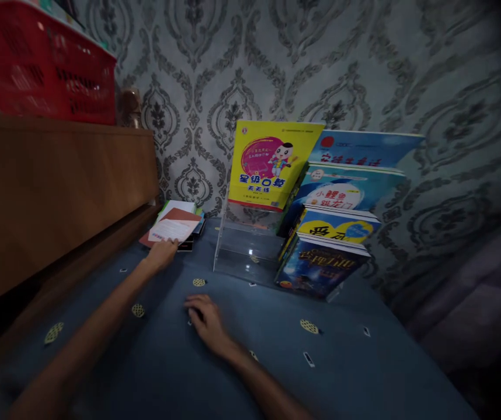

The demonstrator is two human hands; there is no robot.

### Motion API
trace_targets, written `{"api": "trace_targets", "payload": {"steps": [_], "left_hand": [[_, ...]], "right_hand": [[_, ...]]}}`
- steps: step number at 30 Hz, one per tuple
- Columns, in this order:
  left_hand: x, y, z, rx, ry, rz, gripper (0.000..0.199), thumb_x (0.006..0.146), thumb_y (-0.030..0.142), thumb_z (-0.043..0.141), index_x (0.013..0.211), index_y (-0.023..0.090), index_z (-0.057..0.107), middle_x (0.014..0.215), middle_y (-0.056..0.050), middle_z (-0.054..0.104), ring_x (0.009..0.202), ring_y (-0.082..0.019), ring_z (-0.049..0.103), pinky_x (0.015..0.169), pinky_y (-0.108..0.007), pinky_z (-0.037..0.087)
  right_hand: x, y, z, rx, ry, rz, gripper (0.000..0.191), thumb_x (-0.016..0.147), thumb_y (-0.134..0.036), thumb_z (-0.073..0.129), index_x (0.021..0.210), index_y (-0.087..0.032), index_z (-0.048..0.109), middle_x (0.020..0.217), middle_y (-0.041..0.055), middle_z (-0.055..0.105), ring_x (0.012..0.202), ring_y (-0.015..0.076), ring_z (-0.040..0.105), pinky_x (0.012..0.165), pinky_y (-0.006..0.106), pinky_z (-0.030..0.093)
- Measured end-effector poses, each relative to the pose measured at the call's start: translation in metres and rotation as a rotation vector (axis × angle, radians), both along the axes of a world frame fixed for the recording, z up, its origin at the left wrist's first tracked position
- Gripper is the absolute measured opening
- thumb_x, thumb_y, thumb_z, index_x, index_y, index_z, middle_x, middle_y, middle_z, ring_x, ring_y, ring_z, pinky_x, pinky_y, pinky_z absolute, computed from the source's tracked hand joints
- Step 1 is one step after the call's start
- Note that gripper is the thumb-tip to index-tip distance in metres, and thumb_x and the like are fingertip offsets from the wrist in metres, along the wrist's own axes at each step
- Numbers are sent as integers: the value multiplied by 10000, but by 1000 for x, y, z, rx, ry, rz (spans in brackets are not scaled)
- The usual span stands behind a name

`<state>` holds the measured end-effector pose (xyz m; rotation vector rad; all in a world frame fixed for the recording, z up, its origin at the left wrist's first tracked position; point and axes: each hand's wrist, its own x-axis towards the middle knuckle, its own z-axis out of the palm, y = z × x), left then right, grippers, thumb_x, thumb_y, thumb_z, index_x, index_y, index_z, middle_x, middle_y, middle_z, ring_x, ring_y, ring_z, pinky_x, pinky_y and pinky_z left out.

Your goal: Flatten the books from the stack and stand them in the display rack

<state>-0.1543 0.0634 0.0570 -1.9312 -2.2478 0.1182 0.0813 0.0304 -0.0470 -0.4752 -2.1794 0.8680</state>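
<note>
My left hand (pixel 162 255) reaches to a small pile of books at the back left and has its fingers closed on the near edge of a reddish-brown booklet (pixel 184 217) with a white printed panel. The booklet lies tilted on top of the pile. Lower down, my right hand (pixel 206 319) rests on the blue tablecloth (pixel 167 350), fingers bent and apart, holding nothing. To its right stands a clear tiered rack (pixel 246 251), with a yellow book (pixel 272 163) upright at its back left.
More books fill the rack's right side, with a dark blue book (pixel 320 265) in front. A wooden cabinet (pixel 66 186) borders the left side, topped by a red basket (pixel 44 64). Patterned wall (pixel 189 52) stands behind.
</note>
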Motion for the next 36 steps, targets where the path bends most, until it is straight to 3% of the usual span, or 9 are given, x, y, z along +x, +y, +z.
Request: {"api": "trace_targets", "payload": {"steps": [4, 9, 15, 20, 24, 28, 32, 36], "left_hand": [[22, -51, -11, -76, -15, -30, 468, 892, -6, 382, 1319, 60, 564, 1174, -240, 680, 1107, -337, 681, 886, -437, 538], [40, -120, -22, -159, -47, -60, 514, 895, 8, 395, 1375, 110, 547, 1270, -226, 652, 1114, -312, 683, 869, -397, 538], [75, -175, -18, -184, -73, -159, 455, 885, 17, 436, 1296, 123, 600, 1167, -213, 697, 986, -282, 717, 792, -355, 540], [137, -187, -22, -138, -7, -283, 390, 872, 13, 473, 1222, 78, 631, 1003, -214, 720, 866, -301, 729, 689, -362, 562], [194, -190, -44, -69, 84, -374, 426, 847, 49, 550, 1268, 42, 621, 1087, -285, 715, 873, -318, 744, 680, -374, 572], [239, -195, -68, 28, 107, -545, 448, 893, 175, 591, 1315, 24, 604, 1163, -319, 693, 1027, -398, 721, 769, -467, 574], [253, -200, -71, 143, -23, -661, 464, 981, 360, 556, 1365, 101, 582, 1345, -267, 625, 1240, -401, 619, 935, -511, 527], [230, -193, -53, 48, -256, -687, 444, 1005, 439, 538, 1341, 154, 591, 1334, -169, 665, 1289, -306, 595, 1026, -459, 494]], "right_hand": [[5, 7, -3, -123, 74, -60, 238, 893, -187, 555, 1026, -196, 752, 1120, 115, 754, 1076, 239, 693, 980, 439, 525], [29, 2, 6, -219, 83, -82, 269, 906, -248, 534, 1038, -204, 764, 1127, 114, 755, 1082, 250, 693, 988, 440, 519], [54, -8, 13, -225, 46, -103, 282, 919, -271, 517, 1048, -214, 761, 1147, 117, 746, 1114, 259, 680, 1008, 468, 505], [72, -8, 9, -166, 22, -196, 270, 912, -272, 537, 1056, -222, 759, 1215, 124, 719, 1173, 264, 651, 1051, 477, 476], [92, -4, 8, -107, 11, -239, 280, 928, -284, 520, 1072, -230, 754, 1235, 119, 708, 1190, 267, 639, 1048, 472, 480], [113, 2, 6, -7, -33, -294, 291, 935, -280, 499, 1078, -219, 745, 1228, 127, 703, 1196, 279, 629, 1043, 481, 483], [131, 6, 3, 114, -154, -354, 304, 929, -257, 481, 1068, -215, 748, 1205, 135, 701, 1181, 303, 618, 1022, 519, 487], [140, 4, 0, 181, -214, -385, 329, 939, -243, 470, 1139, -213, 729, 1263, 135, 675, 1219, 299, 590, 1042, 524, 473]]}}
